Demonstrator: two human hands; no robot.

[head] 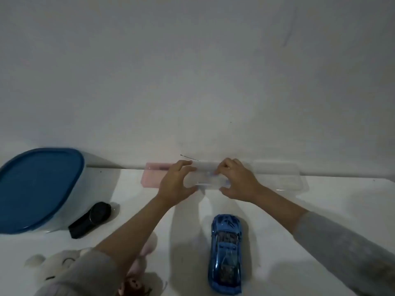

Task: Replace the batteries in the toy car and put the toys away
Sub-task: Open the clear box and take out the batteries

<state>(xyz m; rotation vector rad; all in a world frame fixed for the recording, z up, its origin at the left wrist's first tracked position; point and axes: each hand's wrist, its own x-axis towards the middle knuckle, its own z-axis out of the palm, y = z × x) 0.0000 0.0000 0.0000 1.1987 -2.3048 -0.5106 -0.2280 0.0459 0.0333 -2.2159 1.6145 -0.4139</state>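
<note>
Showing the head view, the single frame looks down on a white table (pixel 277 210) set against a pale wall. Both hands meet at the far edge of the table over a small clear plastic case (pixel 210 181): the left hand (pixel 175 184) grips its left end with curled fingers and thumb, and the right hand (pixel 238 182) pinches its right end, fingertips bent onto the top; the contents of the case are too blurred to tell. A pink flat box (pixel 152 175) lies just behind the left hand, and a clear shallow tray (pixel 284 177) lies beside the right hand, along the wall. The blue toy car (pixel 225 253) rests on the table nearer the person, between the two forearms, apart from both hands. At the left stands a storage tub with a blue lid (pixel 38 186); a black wristwatch (pixel 92 218) lies just beside its base. Plush toys (pixel 62 265) sit at the lower left, partly hidden by the grey left sleeve (pixel 85 274).
</note>
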